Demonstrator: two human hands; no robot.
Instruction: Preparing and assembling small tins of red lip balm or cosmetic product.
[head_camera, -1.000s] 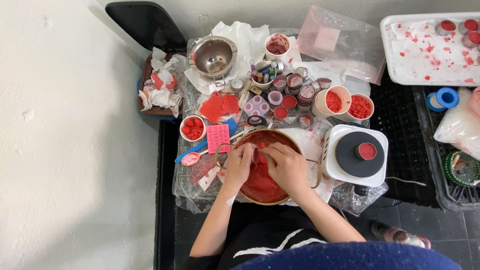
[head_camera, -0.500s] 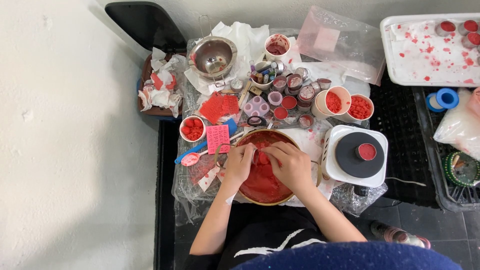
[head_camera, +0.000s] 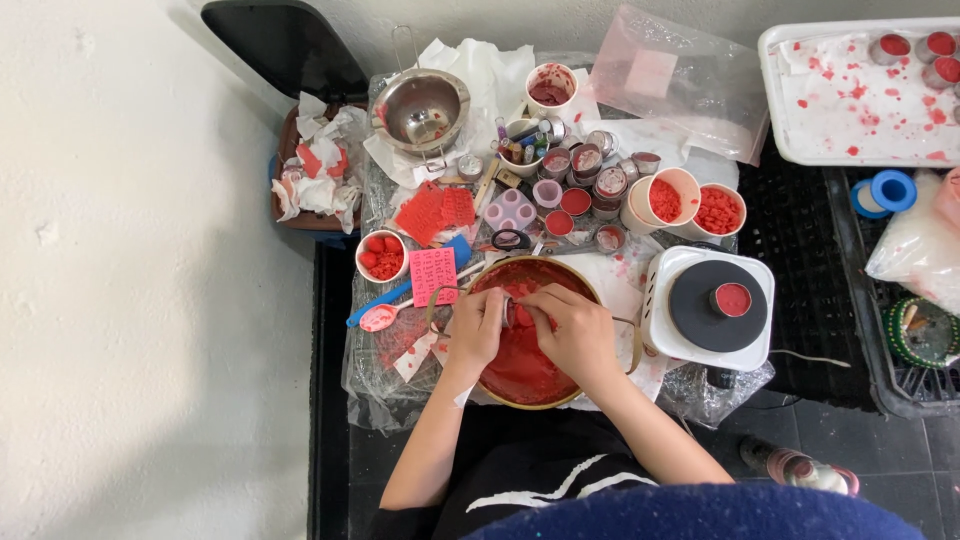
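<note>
Red wax, or something very like it, fills the wide round bowl (head_camera: 525, 340) at the front of the worktop (head_camera: 400, 395), and both hands are down inside it. The left hand (head_camera: 478, 330) comes in from the bowl's left rim, the right hand (head_camera: 572, 330) from the middle, and their fingertips meet over a small red lump (head_camera: 522, 315) just above the bowl's centre. Both hands are curled and pinching; what they grip looks like that lump, though from here the fingers cover most of it and I cannot say whether there is a tool or a mould between them.

To my eye this is fiddly work best done with the fingertips alone, wrists resting on the rim so the bowl does not tip, and with the piece kept low over the red mass so that crumbs fall back in rather than onto the plastic sheet (head_camera: 385, 350) covering the worktop. A light, even squeeze would serve better than force, since soft wax will smear.

So the lump sits right between the two hands, touched by both, inside the bowl and nearer its far edge than the person's body. Just left of the left hand lie a pink spoon (head_camera: 378, 317) and a pink card (head_camera: 433, 275); a small cup of red pieces (head_camera: 381, 256) stands beyond them. To the right of the right hand, just beside the bowl, is a white hotplate (head_camera: 708, 310) with a little red-filled tin (head_camera: 732, 299) on its black disc.
</note>
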